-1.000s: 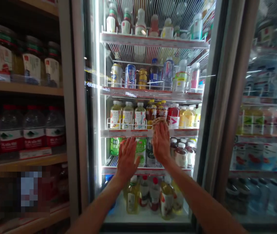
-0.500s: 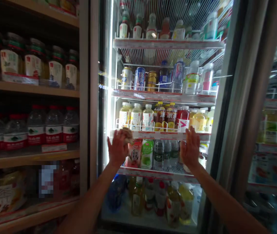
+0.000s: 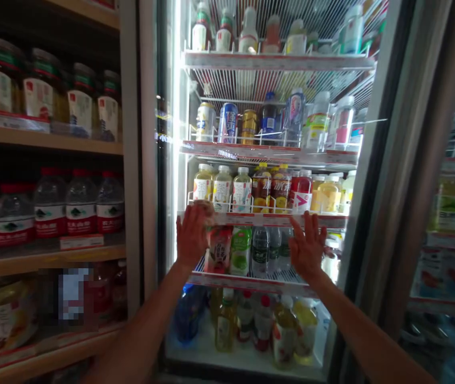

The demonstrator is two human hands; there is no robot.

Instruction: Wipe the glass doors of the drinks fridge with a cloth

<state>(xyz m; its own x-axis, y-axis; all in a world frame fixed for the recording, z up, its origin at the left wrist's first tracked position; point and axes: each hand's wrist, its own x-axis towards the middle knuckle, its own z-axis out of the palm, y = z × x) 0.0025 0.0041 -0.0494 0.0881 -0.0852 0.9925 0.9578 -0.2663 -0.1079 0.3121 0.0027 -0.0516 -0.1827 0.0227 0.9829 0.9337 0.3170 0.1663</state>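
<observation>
In front of the lit drinks fridge (image 3: 331, 56), both my arms reach forward. My left hand (image 3: 191, 234) is raised at the level of the third shelf edge, closed on a crumpled beige cloth (image 3: 208, 209) that is mostly hidden behind the fingers. Just right of it stand a red-labelled drink (image 3: 219, 249) and a green-labelled bottle (image 3: 241, 249). My right hand (image 3: 309, 248) holds nothing; its fingers are spread before the shelf edge, below a red drink bottle (image 3: 302, 192). Reflections suggest glass before the shelves; whether either hand touches it I cannot tell.
Wooden shelves (image 3: 51, 140) with red-capped water bottles (image 3: 80, 205) and tea bottles stand on the left. A metal door frame (image 3: 415, 160) runs up the right side, with another fridge beyond it. Several bottles (image 3: 285, 333) stand at the fridge bottom.
My left hand has turned and moved slightly left, covering more of the cloth. My right hand has shifted a little left and spread its fingers. The view has turned slightly.
</observation>
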